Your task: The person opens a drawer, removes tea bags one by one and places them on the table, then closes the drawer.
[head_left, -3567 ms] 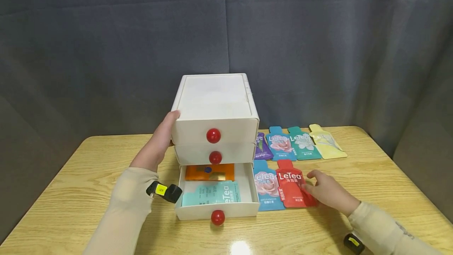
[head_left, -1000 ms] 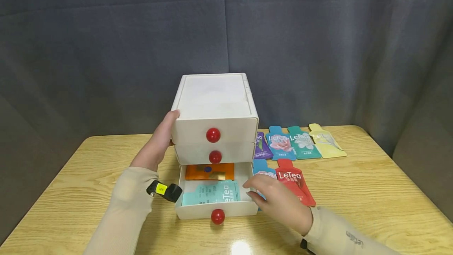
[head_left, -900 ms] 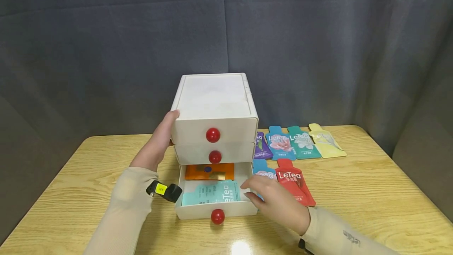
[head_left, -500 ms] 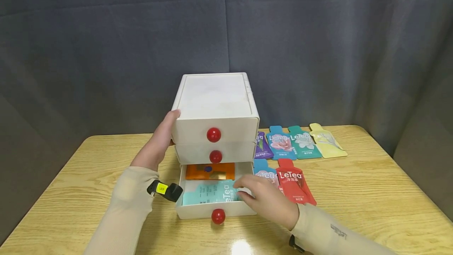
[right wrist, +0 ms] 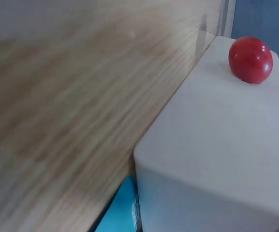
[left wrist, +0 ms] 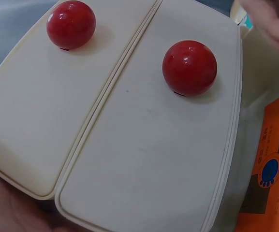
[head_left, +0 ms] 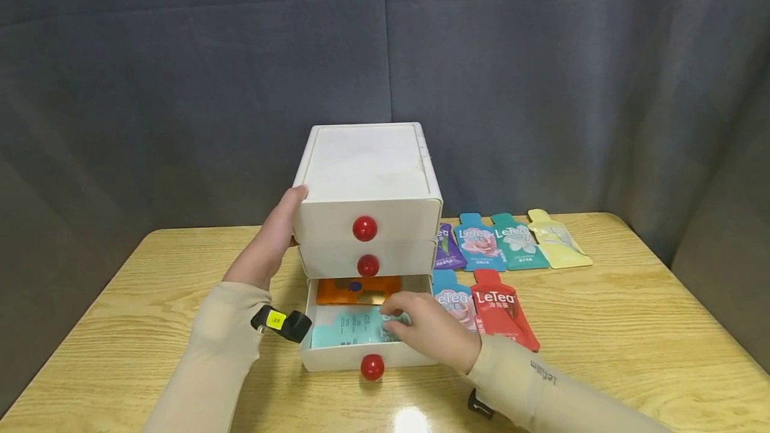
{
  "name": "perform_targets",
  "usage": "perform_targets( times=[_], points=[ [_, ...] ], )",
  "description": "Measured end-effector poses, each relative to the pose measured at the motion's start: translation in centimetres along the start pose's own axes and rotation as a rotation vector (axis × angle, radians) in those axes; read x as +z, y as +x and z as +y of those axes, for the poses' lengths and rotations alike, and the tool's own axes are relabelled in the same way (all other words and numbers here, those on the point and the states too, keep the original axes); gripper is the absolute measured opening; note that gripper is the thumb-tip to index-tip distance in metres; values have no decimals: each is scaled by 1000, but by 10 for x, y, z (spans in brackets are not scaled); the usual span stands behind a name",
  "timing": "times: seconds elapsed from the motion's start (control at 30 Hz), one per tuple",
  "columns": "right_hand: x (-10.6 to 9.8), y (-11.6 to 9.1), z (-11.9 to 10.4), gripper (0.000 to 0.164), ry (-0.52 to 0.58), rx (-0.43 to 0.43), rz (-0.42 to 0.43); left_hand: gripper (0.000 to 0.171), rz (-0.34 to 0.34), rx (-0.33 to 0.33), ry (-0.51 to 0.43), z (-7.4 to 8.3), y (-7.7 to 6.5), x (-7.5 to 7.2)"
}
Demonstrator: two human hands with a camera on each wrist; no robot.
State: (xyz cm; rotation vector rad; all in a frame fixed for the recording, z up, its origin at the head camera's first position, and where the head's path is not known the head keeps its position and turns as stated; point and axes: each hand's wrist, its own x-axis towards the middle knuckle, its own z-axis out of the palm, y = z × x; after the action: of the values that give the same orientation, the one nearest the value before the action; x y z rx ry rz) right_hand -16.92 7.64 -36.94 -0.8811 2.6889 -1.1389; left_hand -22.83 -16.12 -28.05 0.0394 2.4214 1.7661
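Observation:
My left hand (head_left: 267, 242) rests against the left side of a white drawer cabinet (head_left: 369, 162), its thumb at the top front edge; its other fingers are mostly hidden in the head view. The cabinet's bottom drawer (head_left: 337, 358) is pulled out. Inside lie an orange pouch (head_left: 343, 291) at the back and a mint tea pouch (head_left: 345, 329) in front. Over the right end of the mint pouch is my right hand (head_left: 430, 329), fingers loosely bent, a gap between thumb and forefinger. Whether its fingertips touch the pouch is unclear.
Right of the cabinet, a red pouch (head_left: 499, 313) and a blue pouch (head_left: 454, 303) lie on the wooden table (head_left: 625, 313). Behind them is a row of purple (head_left: 448, 249), blue, green and yellow pouches (head_left: 556, 242). Red knobs (left wrist: 190, 67) stick out from the drawer fronts.
My right hand has left the red pouch and moved leftward, past the drawer's right wall to above the mint pouch. The left hand, drawer and pouches stay in place.

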Motion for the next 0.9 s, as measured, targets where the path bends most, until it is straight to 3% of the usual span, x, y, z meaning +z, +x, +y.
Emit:
perform_targets(
  times=[0.13, 0.6, 0.9],
  points=[
    [2, 6, 0, 19, -19, 32, -24, 74, -3, -3, -2, 1, 0, 1],
    [4, 22, -1, 34, -135, 106, -225, 75, -2, -3, -3, 1, 0, 1],
    [4, 30, -3, 40, -251, 91, -278, 73, 9, 2, -13, -1, 2, 0]
  ],
)
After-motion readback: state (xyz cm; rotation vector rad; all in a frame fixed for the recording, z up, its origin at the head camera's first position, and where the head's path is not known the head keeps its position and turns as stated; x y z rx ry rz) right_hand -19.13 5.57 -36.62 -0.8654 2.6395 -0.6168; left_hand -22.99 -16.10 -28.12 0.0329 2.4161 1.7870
